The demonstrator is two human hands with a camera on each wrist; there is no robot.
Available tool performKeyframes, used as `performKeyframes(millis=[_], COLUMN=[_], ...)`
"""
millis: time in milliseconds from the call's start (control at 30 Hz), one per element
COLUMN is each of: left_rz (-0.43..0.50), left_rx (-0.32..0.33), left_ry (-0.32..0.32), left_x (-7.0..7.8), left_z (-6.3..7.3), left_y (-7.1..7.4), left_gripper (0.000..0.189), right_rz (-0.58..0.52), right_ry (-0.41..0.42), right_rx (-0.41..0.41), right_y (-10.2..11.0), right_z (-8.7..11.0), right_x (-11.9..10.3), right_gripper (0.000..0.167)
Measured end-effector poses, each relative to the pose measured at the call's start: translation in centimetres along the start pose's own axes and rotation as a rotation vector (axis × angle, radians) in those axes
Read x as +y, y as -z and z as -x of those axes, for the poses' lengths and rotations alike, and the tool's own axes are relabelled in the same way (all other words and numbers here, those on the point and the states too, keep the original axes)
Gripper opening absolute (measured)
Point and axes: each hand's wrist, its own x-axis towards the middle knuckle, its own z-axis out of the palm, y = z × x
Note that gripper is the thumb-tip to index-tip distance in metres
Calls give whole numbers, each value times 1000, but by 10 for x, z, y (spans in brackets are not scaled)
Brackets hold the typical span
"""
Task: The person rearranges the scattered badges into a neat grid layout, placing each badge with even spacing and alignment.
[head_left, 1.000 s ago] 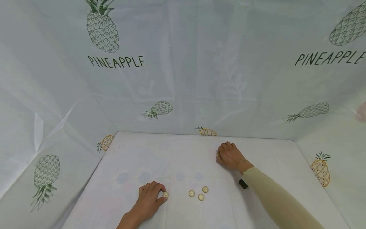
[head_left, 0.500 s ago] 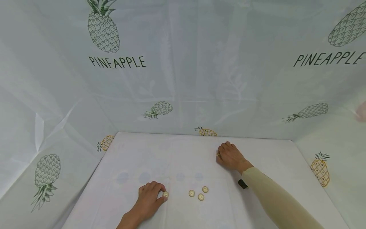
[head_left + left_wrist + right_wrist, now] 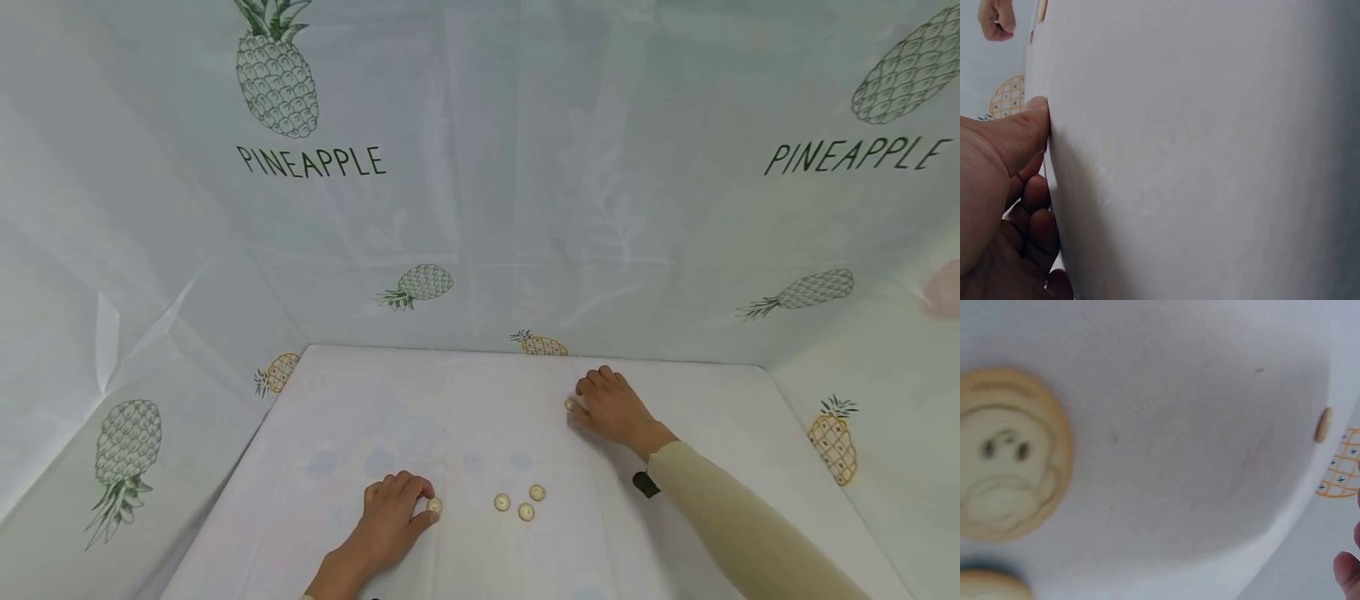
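At the lower left of the head view, my left hand (image 3: 388,518) rests on the white table and pinches a small round tan disc (image 3: 434,505) between thumb and index finger. In the left wrist view its thumb (image 3: 1025,128) meets the table surface, and that disc cannot be made out. My right hand (image 3: 613,408) is towards the far edge, fingers loosely bent, thumb close beside another tan disc (image 3: 571,404) lying on the table. Whether the thumb touches that disc is unclear. A large disc (image 3: 1007,453) with a cartoon monkey-like face shows near the right wrist camera.
Several similar discs lie around; three, including one loose disc (image 3: 527,512), sit grouped between the hands. White cloth with printed pineapples (image 3: 423,283) rises behind and beside the table (image 3: 375,392). A dark band (image 3: 647,484) shows at my right wrist.
My right hand has drawn back slightly to the right, its fingers loosening, and the disc beside it is now more exposed. My left hand holds its place on its disc.
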Motion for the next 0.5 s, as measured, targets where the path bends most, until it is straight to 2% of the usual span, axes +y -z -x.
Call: performKeyframes(millis=[133, 233, 500], left_rz=[-1, -44, -279], left_rx=[-10, -6, 40], left_ry=[-9, -24, -124], left_x=[-2, 0, 7], left_z=[0, 0, 3], left_y=[3, 5, 3], left_gripper=[19, 19, 20], right_rz=[-10, -3, 1], right_ry=[-1, 14, 49], right_rx=[25, 52, 161], right_y=[9, 14, 25], right_z=[7, 16, 44], right_x=[-4, -7, -12], right_gripper=[24, 22, 21])
